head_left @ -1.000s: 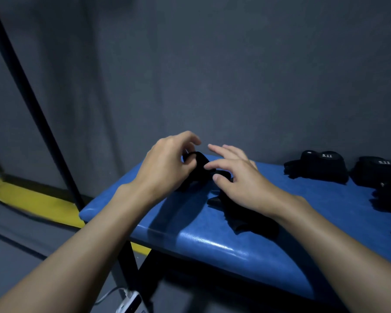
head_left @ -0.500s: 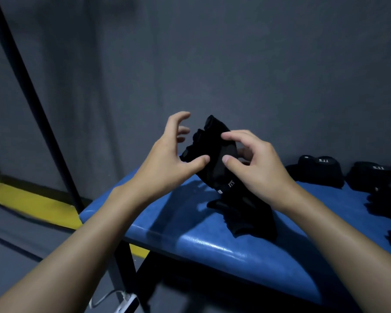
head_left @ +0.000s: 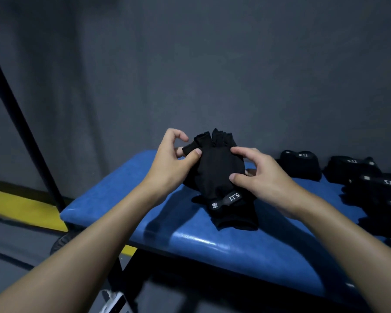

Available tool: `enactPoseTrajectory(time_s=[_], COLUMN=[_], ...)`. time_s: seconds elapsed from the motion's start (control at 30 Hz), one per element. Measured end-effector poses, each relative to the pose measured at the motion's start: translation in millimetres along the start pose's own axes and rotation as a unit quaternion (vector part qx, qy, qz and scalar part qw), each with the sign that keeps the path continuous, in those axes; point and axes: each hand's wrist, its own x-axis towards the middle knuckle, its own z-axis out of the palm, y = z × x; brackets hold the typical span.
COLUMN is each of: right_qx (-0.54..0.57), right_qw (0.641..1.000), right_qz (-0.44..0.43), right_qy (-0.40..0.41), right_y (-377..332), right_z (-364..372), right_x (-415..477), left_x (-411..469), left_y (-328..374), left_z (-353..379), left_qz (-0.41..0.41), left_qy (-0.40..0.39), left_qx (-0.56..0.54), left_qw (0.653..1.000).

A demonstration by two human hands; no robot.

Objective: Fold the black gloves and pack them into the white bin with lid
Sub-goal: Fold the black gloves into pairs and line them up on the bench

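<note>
A black fingerless glove (head_left: 215, 168) is held up above the blue padded bench (head_left: 224, 242), its short finger ends pointing up and its wrist strap marked 5.11 at the bottom. My left hand (head_left: 172, 163) pinches its left edge near the thumb stub. My right hand (head_left: 255, 172) grips its right side with thumb and fingers. A second black glove (head_left: 235, 219) lies flat on the bench just under it. No white bin is in view.
Several folded black gloves (head_left: 303, 164) with 5.11 labels lie along the bench's right side, by the grey wall. A black pole (head_left: 20, 123) slants at the left. A yellow floor strip (head_left: 20, 207) runs below it.
The glove was lifted off the bench, then turned and spread flat between both hands, palm side facing me. The view has shifted slightly.
</note>
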Motion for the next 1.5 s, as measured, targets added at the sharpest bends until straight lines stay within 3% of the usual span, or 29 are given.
enactPoseTrajectory(time_s=[0.17,0.37,0.5,0.63,0.9,1.03,1.23,1.5], right_qx=[0.029,0.079,-0.074,-0.126,-0.169,-0.202,-0.162,-0.192], right_qw=[0.998,0.99,0.991,0.983,0.975,0.971,0.975,0.96], right_qz=[0.043,0.115,0.104,0.119,0.11,0.108,0.138,0.175], right_qy=[0.024,0.006,-0.037,-0.066,-0.098,-0.072,-0.066,-0.105], right_y=[6,13,17,23,24,15,9,17], right_z=[-9,-10,-12,-11,-9,-11,-13,-17], right_x=[0,-2,-8,-12,-14,-17,-17,-16], left_x=[-1,-1,-1,-2,-5,-6,-6,-8], left_y=[0,-5,-14,-22,-27,-27,-22,-31], left_z=[7,16,20,20,22,20,18,20], left_qz=[0.005,-0.049,-0.093,-0.089,-0.059,-0.058,-0.057,-0.042], left_qy=[-0.042,-0.069,-0.116,-0.148,-0.161,-0.155,-0.148,-0.182], left_qx=[0.018,0.032,0.072,0.13,0.191,0.199,0.164,0.221], left_qw=[0.999,0.996,0.986,0.976,0.967,0.966,0.974,0.957])
